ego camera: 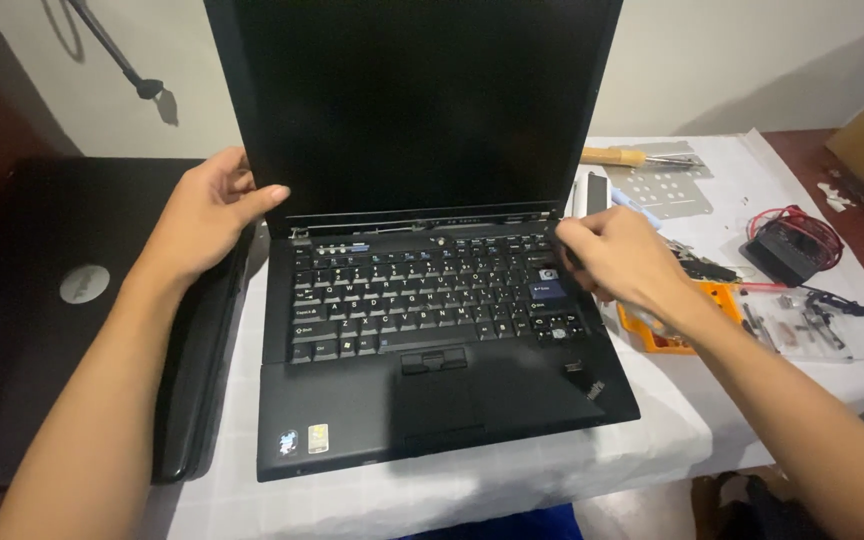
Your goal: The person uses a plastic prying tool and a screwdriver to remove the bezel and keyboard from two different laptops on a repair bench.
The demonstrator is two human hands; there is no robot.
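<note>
Left hand [214, 208] curled with thumb extended; right hand [620, 262] pinched, both forearms outstretched.

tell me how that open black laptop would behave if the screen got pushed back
The laptop looks thick and blocky, so probably heavy enough to stay put on the white cloth. Its tall upright screen might rock at the hinges; the left hand steadies that edge. The right hand rests at the keyboard's right corner.

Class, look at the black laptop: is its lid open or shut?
Open: the laptop lid stands upright, the keyboard is exposed, and the screen is dark.
</note>
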